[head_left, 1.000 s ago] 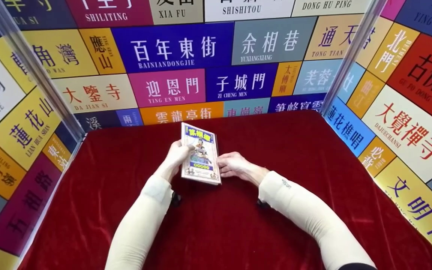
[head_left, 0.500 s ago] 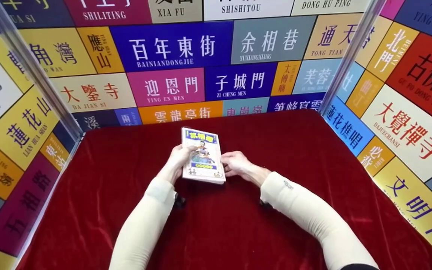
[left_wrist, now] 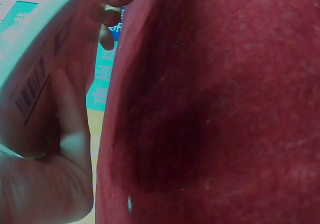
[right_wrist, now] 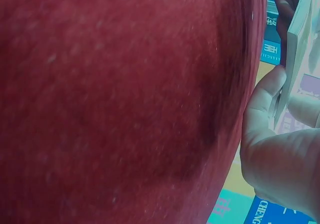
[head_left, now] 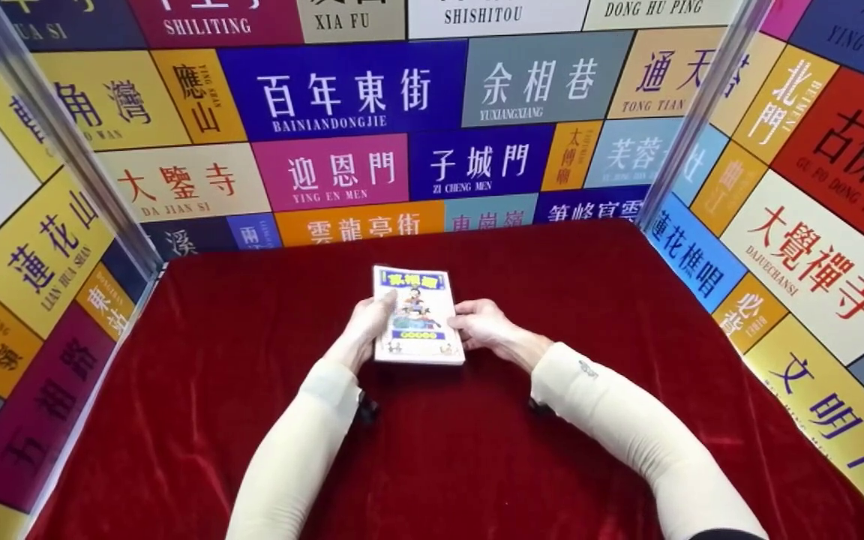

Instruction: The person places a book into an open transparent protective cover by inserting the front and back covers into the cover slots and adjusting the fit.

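A thin paperback book [head_left: 421,307] with an illustrated white cover and blue title bands is held face up above the red cloth. On its left edge my left hand [head_left: 367,326] grips it, thumb over the cover and fingers underneath. My right hand [head_left: 488,324] pinches the right edge. The left wrist view shows the underside of the book [left_wrist: 37,84] with a barcode, and my left hand [left_wrist: 55,184] beneath it. In the right wrist view, the thumb and a finger of my right hand [right_wrist: 280,154] lie on either side of the book's edge [right_wrist: 296,44].
Dark red velvet cloth [head_left: 432,457] covers the table around the hands. Colourful panels with Chinese street names [head_left: 349,97] stand behind and on both sides. Clear upright posts [head_left: 702,112] mark the two back corners.
The book has turned from a slant to nearly straight and flatter, and shifted slightly right and toward me. Both hands have moved slightly right with it, keeping their hold.
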A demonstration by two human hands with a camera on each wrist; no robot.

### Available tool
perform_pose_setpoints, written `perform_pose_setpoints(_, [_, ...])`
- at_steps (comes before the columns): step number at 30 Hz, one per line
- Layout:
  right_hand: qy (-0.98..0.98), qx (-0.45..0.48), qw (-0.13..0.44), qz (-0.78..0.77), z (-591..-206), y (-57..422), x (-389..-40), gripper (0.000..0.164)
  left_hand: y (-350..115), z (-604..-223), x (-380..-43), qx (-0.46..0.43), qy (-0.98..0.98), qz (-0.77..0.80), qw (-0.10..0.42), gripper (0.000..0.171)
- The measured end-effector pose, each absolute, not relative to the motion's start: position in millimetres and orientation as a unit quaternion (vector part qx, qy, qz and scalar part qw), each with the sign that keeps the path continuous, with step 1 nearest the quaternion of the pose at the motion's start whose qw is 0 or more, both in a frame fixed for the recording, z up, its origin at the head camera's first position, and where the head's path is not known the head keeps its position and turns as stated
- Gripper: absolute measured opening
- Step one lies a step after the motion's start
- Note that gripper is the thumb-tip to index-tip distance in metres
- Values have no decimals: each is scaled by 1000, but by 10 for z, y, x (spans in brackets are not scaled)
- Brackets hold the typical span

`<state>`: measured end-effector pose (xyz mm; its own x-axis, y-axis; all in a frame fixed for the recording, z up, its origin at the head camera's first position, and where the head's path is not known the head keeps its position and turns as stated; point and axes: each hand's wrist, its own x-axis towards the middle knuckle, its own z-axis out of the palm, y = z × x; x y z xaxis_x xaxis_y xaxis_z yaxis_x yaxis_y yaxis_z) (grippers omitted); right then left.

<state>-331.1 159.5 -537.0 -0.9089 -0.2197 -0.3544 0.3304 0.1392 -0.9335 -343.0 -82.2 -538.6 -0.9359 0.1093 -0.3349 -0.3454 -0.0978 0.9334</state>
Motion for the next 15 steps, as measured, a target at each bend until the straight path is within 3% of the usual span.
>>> perform_pose_setpoints(4, [724, 37, 210, -656, -5354, 1657, -3305, 40, -793, -5417, -3425, -92, 674, 718, 148, 46])
perform_pose_setpoints(11, [714, 39, 220, -664, -5342, 1741, -3282, 35, -752, -5504, -3403, -93, 693, 699, 153, 42])
perform_pose_setpoints(15, [714, 39, 224, -662, -5373, 1772, -3292, 34, -726, -5506, -3375, -82, 733, 662, 131, 37])
